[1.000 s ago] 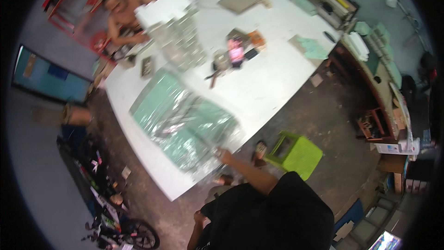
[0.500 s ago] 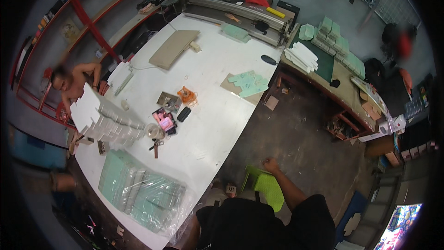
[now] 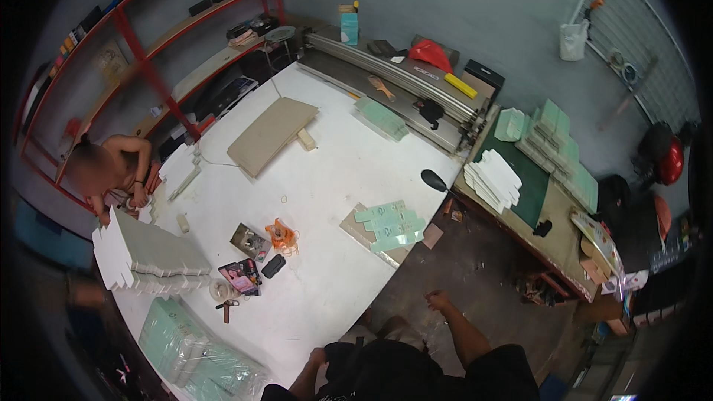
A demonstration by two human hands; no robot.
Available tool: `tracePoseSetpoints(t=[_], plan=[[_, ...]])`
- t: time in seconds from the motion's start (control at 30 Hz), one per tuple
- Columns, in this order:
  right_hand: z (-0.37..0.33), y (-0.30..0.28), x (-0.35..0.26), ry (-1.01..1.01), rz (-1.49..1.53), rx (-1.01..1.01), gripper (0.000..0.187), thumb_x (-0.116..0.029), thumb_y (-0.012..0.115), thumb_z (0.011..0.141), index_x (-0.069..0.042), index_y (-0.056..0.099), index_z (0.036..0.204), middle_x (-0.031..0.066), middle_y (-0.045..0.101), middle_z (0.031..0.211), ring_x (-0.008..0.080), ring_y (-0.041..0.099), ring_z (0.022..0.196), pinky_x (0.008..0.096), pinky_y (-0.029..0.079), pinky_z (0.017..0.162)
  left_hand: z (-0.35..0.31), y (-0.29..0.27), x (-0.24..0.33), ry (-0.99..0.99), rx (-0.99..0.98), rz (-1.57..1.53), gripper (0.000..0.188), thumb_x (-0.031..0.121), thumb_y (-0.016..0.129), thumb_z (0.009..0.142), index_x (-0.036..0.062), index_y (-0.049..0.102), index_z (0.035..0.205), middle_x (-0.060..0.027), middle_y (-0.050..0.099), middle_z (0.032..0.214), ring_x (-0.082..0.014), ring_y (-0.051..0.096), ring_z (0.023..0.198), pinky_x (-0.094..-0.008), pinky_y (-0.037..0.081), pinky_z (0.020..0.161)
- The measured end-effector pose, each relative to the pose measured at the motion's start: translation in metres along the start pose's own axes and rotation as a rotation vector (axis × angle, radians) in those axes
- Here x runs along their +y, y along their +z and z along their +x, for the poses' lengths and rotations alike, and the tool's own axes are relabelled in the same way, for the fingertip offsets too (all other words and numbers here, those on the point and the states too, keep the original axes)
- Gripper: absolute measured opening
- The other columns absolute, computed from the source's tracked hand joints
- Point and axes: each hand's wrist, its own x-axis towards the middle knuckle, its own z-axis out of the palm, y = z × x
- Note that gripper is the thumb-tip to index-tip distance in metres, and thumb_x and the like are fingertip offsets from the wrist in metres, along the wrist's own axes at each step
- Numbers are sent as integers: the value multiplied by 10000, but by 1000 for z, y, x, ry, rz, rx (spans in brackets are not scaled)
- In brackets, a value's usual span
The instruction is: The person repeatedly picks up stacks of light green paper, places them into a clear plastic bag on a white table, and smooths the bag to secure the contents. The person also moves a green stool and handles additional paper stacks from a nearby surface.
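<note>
Both hands hang free of the work: the left hand (image 3: pixel 318 359) is loosely curled just off the white table's (image 3: pixel 327 178) near edge, the right hand (image 3: pixel 438 301) part-open over the floor; neither holds anything (wrapped mint-green packs (image 3: pixel 200 360) sit stacked at the near-left corner; loose green cartons (image 3: pixel 390 224) lie unbundled at the right edge).

Worktop (image 3: pixel 327 178) runs centre-left. Cardboard sheet (image 3: pixel 272 134) lies at its far end, folded cartons (image 3: pixel 388 224) near its right edge, wrapped bundle (image 3: pixel 197 353) at its near corner. Side bench (image 3: pixel 553 212) stands right, shelving (image 3: pixel 178 52) behind-left.
</note>
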Motion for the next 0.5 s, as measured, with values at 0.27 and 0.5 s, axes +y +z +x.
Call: tracePoseSetpoints(t=[0.27,0.5], plan=[[201,-106,-127,-375,-182,24,470,-369,799,859,27,706,1094,146,733,815,257,713,703,391,566,644,60,-135,111,-549,468,-939,470,444,654,955,-10,732,1048,-142,776,797,-275,767,769,-368,579,811],[285,-106,-447,-593,-508,299,893,-555,710,869,0,405,1500,274,502,1457,442,473,1364,600,412,1087,74,-145,201,-953,809,-1412,370,307,672,986,-52,679,1078,-140,734,725,-231,746,669,-358,572,613]])
